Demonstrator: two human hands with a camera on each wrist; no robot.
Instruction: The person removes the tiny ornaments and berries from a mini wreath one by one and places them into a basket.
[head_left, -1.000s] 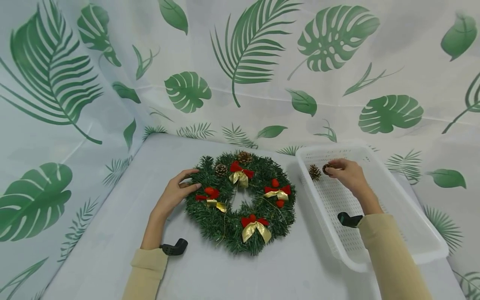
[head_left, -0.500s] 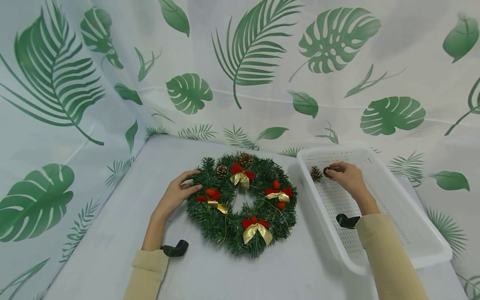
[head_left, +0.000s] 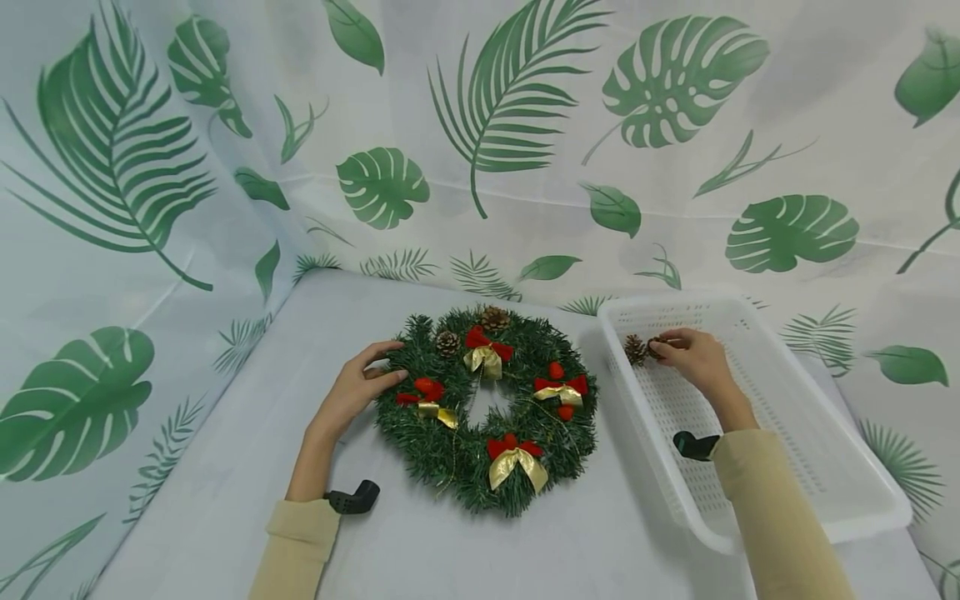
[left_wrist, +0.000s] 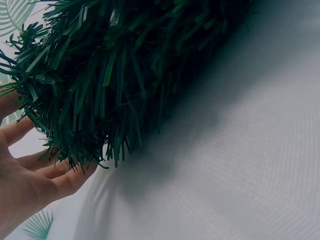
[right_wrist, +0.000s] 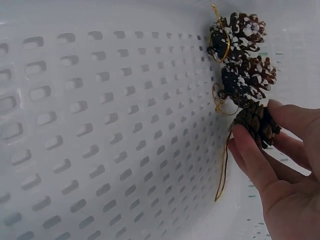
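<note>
A green artificial wreath [head_left: 420, 442] lies on the table, decorated with red and gold bows and two pine cones near its top. My left hand [head_left: 356, 387] rests at the wreath's left edge, its spread, relaxed fingers touching the bristles; in the left wrist view, tinsel partly hides the fingertips [left_wrist: 75, 180]. Over in the white basket [head_left: 667, 479], my right hand [head_left: 693, 354] pinches a brown pine cone [right_wrist: 257, 125] between thumb and fingers. A gold loop of cord hangs from that cone. Right beside it sit two white-tipped pine cones [right_wrist: 247, 77] with gold loops.
The perforated basket stands right of the wreath, its long wall [head_left: 647, 450] between them. A white cloth [head_left: 585, 542] covers the table. Behind hangs a leaf-printed curtain [head_left: 525, 225]. Each wrist carries a small black camera [head_left: 354, 497].
My right hand has shifted the pinched pine cone slightly left, closer to the other cones in the basket. The left hand stays at the wreath's edge.
</note>
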